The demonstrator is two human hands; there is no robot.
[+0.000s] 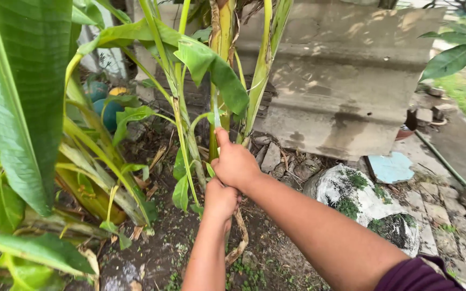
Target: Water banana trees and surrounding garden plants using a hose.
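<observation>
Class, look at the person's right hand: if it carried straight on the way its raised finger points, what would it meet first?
The right hand points up the plant; first in line is probably the yellow-green stalk right above it, though depth is unclear.

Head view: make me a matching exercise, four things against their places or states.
Things:
1. right hand
2. left hand
3. concrete block
4. teal ball

Places or states:
A. behind the plants, far left
B. closed on the plant stalk, upper grip
C. standing right of the stalk
D. closed lower down, just under the other hand

Pairs: 1-B, 2-D, 3-C, 4-A
</observation>
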